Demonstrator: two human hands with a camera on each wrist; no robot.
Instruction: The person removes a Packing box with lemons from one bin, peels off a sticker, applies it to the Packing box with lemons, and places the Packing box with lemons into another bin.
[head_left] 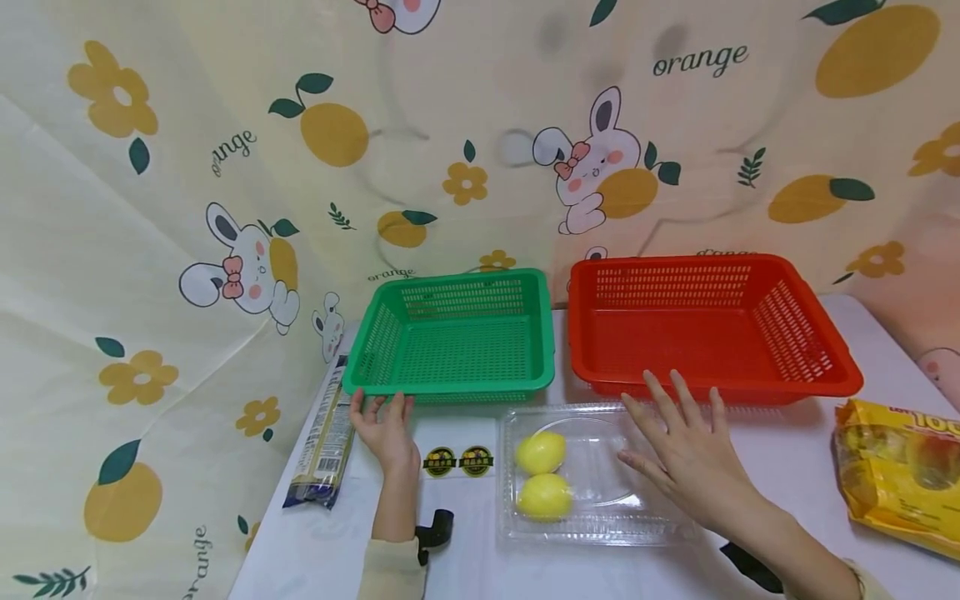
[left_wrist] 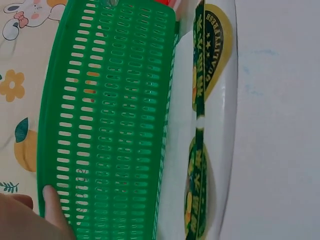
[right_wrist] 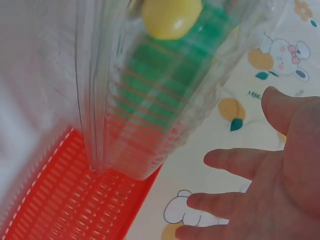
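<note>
At the near left corner of a green plastic basket (head_left: 450, 398), my left hand (head_left: 390, 433) has its fingertips right at the rim. One finger (left_wrist: 54, 207) lies along the basket's slotted outer wall in the left wrist view. My right hand (head_left: 693, 458) is spread with straight fingers over the right part of a clear plastic container (head_left: 600, 533). Two yellow lemons (head_left: 542, 452) sit in the container's left part, one behind the other. Nothing is in the right hand (right_wrist: 260, 185), whose fingers stand apart in the right wrist view.
Behind the container stands a red plastic basket (head_left: 667, 333). Two round fruit stickers (head_left: 476, 461) lie between left hand and container. A long printed packet (head_left: 324, 442) lies at the left table edge, a yellow packet (head_left: 900, 475) at the right. A printed cloth (head_left: 465, 108) hangs behind.
</note>
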